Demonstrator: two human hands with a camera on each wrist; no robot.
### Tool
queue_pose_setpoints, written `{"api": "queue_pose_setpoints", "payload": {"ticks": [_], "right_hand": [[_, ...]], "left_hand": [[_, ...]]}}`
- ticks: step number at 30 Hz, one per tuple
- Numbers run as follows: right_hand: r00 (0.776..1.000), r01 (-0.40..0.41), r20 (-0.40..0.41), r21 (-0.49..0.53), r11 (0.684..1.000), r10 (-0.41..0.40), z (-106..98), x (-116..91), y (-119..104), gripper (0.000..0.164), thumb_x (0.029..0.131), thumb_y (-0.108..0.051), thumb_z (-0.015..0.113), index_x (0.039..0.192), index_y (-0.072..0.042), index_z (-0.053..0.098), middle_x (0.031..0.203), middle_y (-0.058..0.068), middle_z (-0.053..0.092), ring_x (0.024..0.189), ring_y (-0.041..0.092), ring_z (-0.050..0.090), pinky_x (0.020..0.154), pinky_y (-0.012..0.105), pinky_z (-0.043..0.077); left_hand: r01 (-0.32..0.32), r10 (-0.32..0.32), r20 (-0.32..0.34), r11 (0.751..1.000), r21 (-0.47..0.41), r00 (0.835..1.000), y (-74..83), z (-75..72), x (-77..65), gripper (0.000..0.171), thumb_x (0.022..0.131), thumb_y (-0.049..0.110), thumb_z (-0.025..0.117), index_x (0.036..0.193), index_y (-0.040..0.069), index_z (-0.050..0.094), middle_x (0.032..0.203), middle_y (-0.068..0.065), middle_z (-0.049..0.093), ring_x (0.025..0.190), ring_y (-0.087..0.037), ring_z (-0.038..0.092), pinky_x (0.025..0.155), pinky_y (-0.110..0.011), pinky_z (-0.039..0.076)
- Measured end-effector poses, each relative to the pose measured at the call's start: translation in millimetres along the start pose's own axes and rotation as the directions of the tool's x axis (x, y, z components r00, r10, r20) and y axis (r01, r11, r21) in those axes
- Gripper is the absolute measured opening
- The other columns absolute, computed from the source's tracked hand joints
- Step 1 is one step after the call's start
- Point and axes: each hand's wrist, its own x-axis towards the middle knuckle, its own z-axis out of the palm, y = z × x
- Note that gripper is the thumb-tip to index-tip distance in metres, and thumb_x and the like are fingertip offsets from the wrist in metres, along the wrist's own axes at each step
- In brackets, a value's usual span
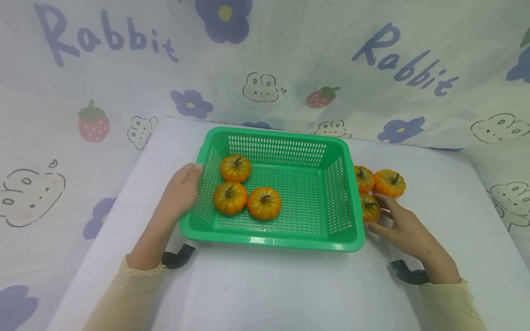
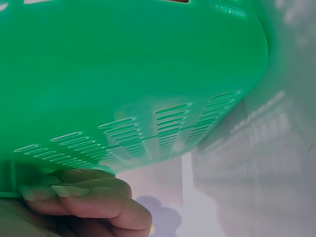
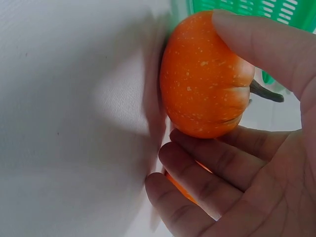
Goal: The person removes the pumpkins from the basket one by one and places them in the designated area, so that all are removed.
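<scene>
My left hand (image 1: 181, 191) grips the left rim of a green plastic basket (image 1: 273, 240); in the left wrist view its fingers (image 2: 98, 197) curl under the rim, outside the slotted wall. Inside the basket, toward its left, sit three small orange pumpkins, one at the back (image 1: 236, 168), one in front of it (image 1: 230, 198) and one beside that (image 1: 264, 203). Just outside the right wall, my right hand (image 1: 407, 234) holds another small pumpkin (image 3: 205, 79), thumb on one side and fingers on the other. The basket's edge hides part of this pumpkin in the head view.
Two more small pumpkins lie behind the right hand, one partly behind the basket wall (image 1: 364, 178) and one farther right (image 1: 389, 183). A white cloth covers the table (image 1: 256, 289). Behind it hangs a printed curtain (image 1: 290, 55) with rabbits, flowers and strawberries.
</scene>
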Motion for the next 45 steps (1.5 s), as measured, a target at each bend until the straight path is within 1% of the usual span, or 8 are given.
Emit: {"api": "queue_pose_setpoints", "payload": {"ticks": [16, 23, 28, 35, 38, 40, 42, 45], "right_hand": [[1.0, 0.01, -0.006, -0.014, 1.0, -0.01, 0.9, 0.8, -0.9, 0.093, 0.094, -0.038, 0.081, 0.16, 0.0, 0.028, 0.156, 0.031, 0.042, 0.137, 0.054, 0.045, 0.104, 0.068, 0.046], [0.997, 0.049, -0.052, -0.03, 0.998, -0.05, -11.8, -6.6, -7.3, 0.088, 0.094, -0.042, 0.081, 0.158, -0.003, 0.034, 0.155, 0.026, 0.045, 0.136, 0.053, 0.046, 0.105, 0.071, 0.043], [0.995, 0.057, -0.08, -0.093, 0.994, -0.065, -25.3, -12.0, -18.0, 0.086, 0.095, -0.04, 0.079, 0.159, -0.004, 0.034, 0.152, 0.029, 0.047, 0.131, 0.058, 0.048, 0.097, 0.073, 0.047], [0.993, 0.075, -0.081, -0.166, 0.983, -0.09, -46.5, -9.3, -52.9, 0.09, 0.095, -0.044, 0.079, 0.161, -0.004, 0.033, 0.159, 0.028, 0.039, 0.139, 0.057, 0.039, 0.1, 0.08, 0.038], [0.986, 0.128, -0.081, -0.183, 0.975, -0.145, -52.3, -4.9, -75.9, 0.087, 0.094, -0.045, 0.079, 0.161, -0.011, 0.036, 0.159, 0.02, 0.043, 0.14, 0.05, 0.043, 0.101, 0.077, 0.042], [0.976, 0.189, -0.071, -0.201, 0.961, -0.207, -55.3, -0.5, -91.6, 0.085, 0.093, -0.044, 0.08, 0.161, -0.014, 0.038, 0.157, 0.017, 0.046, 0.137, 0.046, 0.047, 0.098, 0.075, 0.046], [0.963, 0.247, -0.052, -0.217, 0.944, -0.264, -57.5, 4.6, -106.9, 0.083, 0.093, -0.042, 0.081, 0.16, -0.015, 0.04, 0.155, 0.014, 0.048, 0.133, 0.041, 0.051, 0.096, 0.071, 0.049], [0.954, 0.29, 0.003, -0.246, 0.925, -0.299, -60.0, 12.3, -129.2, 0.085, 0.092, -0.043, 0.082, 0.16, -0.013, 0.039, 0.156, 0.015, 0.047, 0.136, 0.038, 0.049, 0.101, 0.067, 0.048]], "left_hand": [[-0.01, 0.01, 0.012, 1.0, -0.013, 1.0, -2.1, -1.3, 1.8, 0.058, 0.113, 0.049, 0.023, 0.127, -0.001, 0.05, 0.1, -0.021, 0.06, 0.08, -0.03, 0.065, 0.064, -0.04, 0.062], [0.005, -0.005, 0.019, 1.0, -0.012, 1.0, -0.9, -0.6, 1.3, 0.057, 0.114, 0.049, 0.023, 0.127, 0.0, 0.049, 0.1, -0.021, 0.059, 0.079, -0.03, 0.065, 0.063, -0.04, 0.062], [0.012, -0.012, 0.022, 1.0, -0.022, 1.0, 0.2, -0.4, 1.0, 0.057, 0.114, 0.048, 0.023, 0.128, 0.0, 0.05, 0.102, -0.022, 0.06, 0.08, -0.03, 0.066, 0.064, -0.04, 0.062], [0.008, -0.007, 0.019, 1.0, -0.028, 1.0, -1.6, -0.6, 1.2, 0.057, 0.114, 0.048, 0.024, 0.128, 0.0, 0.05, 0.103, -0.022, 0.061, 0.081, -0.031, 0.067, 0.064, -0.04, 0.063], [0.005, -0.004, 0.016, 1.0, -0.03, 1.0, -2.5, -0.9, 1.1, 0.057, 0.114, 0.048, 0.024, 0.128, 0.0, 0.05, 0.102, -0.022, 0.061, 0.081, -0.03, 0.067, 0.064, -0.04, 0.063], [0.004, -0.003, 0.014, 1.0, -0.031, 1.0, -2.9, -1.1, 1.1, 0.057, 0.114, 0.048, 0.024, 0.127, 0.0, 0.05, 0.101, -0.022, 0.06, 0.08, -0.031, 0.066, 0.064, -0.04, 0.062], [0.001, -0.001, 0.013, 0.999, -0.034, 1.0, -3.0, -1.0, 1.3, 0.057, 0.114, 0.048, 0.024, 0.127, 0.0, 0.05, 0.101, -0.022, 0.06, 0.08, -0.031, 0.066, 0.064, -0.04, 0.062], [-0.003, 0.003, 0.011, 0.999, -0.033, 1.0, -3.1, -0.4, 2.0, 0.056, 0.114, 0.048, 0.024, 0.126, 0.0, 0.05, 0.1, -0.021, 0.059, 0.08, -0.031, 0.064, 0.064, -0.04, 0.061]]}}
